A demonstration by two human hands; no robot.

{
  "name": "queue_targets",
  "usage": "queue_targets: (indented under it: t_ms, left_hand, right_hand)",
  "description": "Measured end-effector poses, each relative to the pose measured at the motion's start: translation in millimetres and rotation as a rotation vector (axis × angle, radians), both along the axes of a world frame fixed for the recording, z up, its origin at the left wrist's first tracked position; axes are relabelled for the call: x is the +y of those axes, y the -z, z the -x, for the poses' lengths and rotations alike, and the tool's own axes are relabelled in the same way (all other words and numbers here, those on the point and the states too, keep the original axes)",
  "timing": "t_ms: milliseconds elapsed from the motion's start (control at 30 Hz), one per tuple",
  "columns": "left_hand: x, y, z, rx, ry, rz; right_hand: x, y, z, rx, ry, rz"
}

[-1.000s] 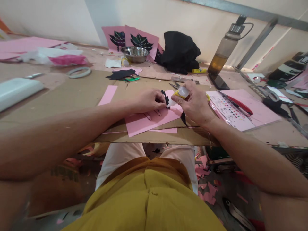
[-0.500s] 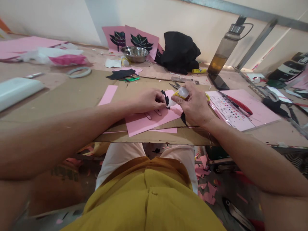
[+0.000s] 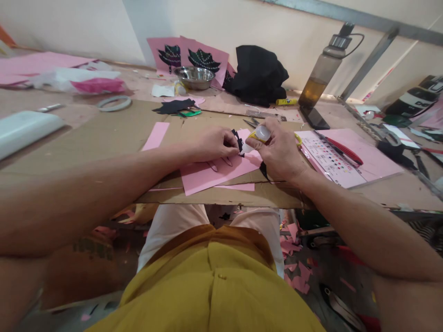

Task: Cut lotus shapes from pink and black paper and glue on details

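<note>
My left hand (image 3: 222,145) pinches the edge of a small jagged black cut-out (image 3: 238,142) above a pink sheet (image 3: 199,180) with a few drawn lines. My right hand (image 3: 282,150) is wrapped round a small glue bottle (image 3: 260,133) with a yellow label, tipped so its pale nozzle end points down at the black piece. Whether the nozzle touches it I cannot tell. Under my right palm, part of another black piece (image 3: 264,170) shows. Scissors (image 3: 254,123) with yellow handles lie just behind this hand, partly hidden by it.
Cardboard (image 3: 114,133) covers the work surface. Black cut-outs (image 3: 175,106), a metal bowl (image 3: 194,78) and a black bundle (image 3: 258,76) stand further back. Rightward are a drink bottle (image 3: 320,69), a phone (image 3: 314,118) and a red cutter (image 3: 344,152) on a printed sheet (image 3: 334,168).
Almost nothing differs. The glue bottle and my right hand have shifted very slightly left; my left hand keeps its pinch on the black cut-out.
</note>
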State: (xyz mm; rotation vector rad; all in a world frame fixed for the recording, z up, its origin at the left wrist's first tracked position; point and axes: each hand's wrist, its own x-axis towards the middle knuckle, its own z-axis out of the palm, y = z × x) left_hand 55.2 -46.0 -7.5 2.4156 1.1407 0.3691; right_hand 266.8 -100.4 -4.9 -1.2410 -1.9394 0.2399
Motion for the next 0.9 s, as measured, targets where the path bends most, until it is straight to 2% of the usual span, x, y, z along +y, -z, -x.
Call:
queue_targets:
  t_ms: [367, 900]
  left_hand:
    - [-1.4, -1.3, 0.3, -0.008, -0.007, 0.001]
    - [0.8, 0.5, 1.3, -0.01, 0.003, -0.004]
  right_hand:
    - [0.8, 0.3, -5.7, 0.009, 0.019, -0.02]
    - [1.0, -2.9, 0.4, 0.003, -0.005, 0.026]
